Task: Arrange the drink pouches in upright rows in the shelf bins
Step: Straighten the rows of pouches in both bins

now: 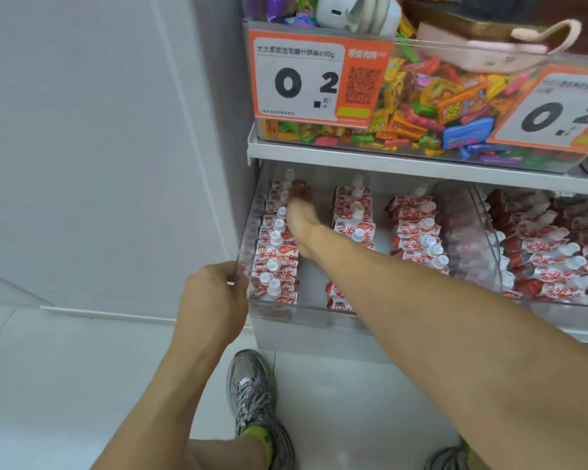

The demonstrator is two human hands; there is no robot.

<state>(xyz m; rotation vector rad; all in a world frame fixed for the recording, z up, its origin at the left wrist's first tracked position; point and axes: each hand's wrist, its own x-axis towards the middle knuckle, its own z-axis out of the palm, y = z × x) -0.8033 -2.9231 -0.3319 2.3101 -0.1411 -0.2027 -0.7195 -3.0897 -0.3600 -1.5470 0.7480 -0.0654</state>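
While the person crouches at the shelf, these things show:

Left hand: the left hand [218,293] grips the front left corner of the clear bin [272,312], fingers curled round its clear edge, thumb side toward the camera.

Right hand: the right hand [301,217] reaches deep into the same bin, beside the far end of the left row [277,245]; its fingers are blurred and seem to touch the rear pouches, but I cannot tell whether they clamp on one or lie apart.

Drink pouches: red-and-white pouches with white caps stand upright in three rows inside the clear bin, running front to back. The left row lies against the bin's left wall; the middle row [353,215] is partly hidden by the right forearm; the right row [418,232] stands near the bin's right wall.

Neighbouring bin: a second bin [489,232] to the right holds more of the same pouches [557,259], lying jumbled and tilted.

Upper shelf: a clear tray of bright wrapped sweets [431,106] sits above, with an orange price tag [319,78] on its front and another tag [557,110] farther right.

Floor: a grey laced shoe [252,395] rests on pale tiles below the shelf.
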